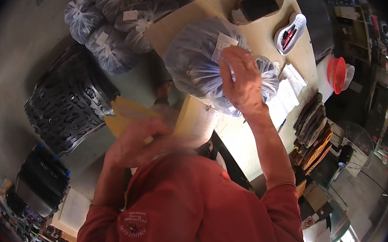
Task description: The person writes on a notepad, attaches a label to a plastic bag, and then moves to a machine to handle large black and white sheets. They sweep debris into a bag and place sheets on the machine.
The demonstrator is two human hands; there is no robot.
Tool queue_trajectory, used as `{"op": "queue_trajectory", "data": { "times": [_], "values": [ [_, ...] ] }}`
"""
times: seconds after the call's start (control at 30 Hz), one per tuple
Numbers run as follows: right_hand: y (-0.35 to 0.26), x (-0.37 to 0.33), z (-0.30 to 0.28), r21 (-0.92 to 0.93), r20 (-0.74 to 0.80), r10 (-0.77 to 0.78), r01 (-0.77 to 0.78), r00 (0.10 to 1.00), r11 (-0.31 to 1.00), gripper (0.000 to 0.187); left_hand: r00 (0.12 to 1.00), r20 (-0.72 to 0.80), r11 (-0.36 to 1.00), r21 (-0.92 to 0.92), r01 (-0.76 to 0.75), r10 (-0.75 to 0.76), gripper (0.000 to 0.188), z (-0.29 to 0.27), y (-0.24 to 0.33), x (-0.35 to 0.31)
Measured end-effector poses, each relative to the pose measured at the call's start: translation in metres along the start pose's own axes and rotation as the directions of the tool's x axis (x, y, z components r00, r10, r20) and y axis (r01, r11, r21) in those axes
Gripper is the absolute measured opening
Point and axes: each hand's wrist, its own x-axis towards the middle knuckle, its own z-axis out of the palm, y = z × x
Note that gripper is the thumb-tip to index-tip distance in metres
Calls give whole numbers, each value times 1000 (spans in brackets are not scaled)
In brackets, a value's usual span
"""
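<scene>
A full, translucent plastic bag (189, 49) with a gathered top lies on the pale worktable, a white paper label (224, 43) on it. Bent over the gathered plastic is my right hand (243, 81), its fingers closed on it. My left hand (142, 139), partly smeared by motion, is closed around a yellow-covered paper pad (186, 115) just in front of my body. Yellow flaps stick out on its left side, and a pale written sheet (204, 122) shows on its right. Part of the pad is hidden behind my fingers.
More tied bags (111, 48) stand on the floor beyond the table's left. A black openwork basket (73, 101) is at left. On the table lie a dark-screened device (259, 6), a white tray with pens (290, 34) and papers (283, 99). Stacked pieces (313, 129) stand right.
</scene>
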Motion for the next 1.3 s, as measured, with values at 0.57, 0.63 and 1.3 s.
{"op": "queue_trajectory", "data": {
  "times": [0.57,0.63,1.3],
  "values": [
    [29,-4,36,-132,298,270,-241,916,962,82,992,95,996,-6,87,-86,13,-4,3,5],
    [32,3,23,220,250,375,-430,893,875,78,996,72,999,16,44,-45,13,-3,3,3],
    [26,-39,-27,-270,299,563,-498,771,824,29,884,228,912,72,404,-409,40,28,33,-10]
  ]
}}
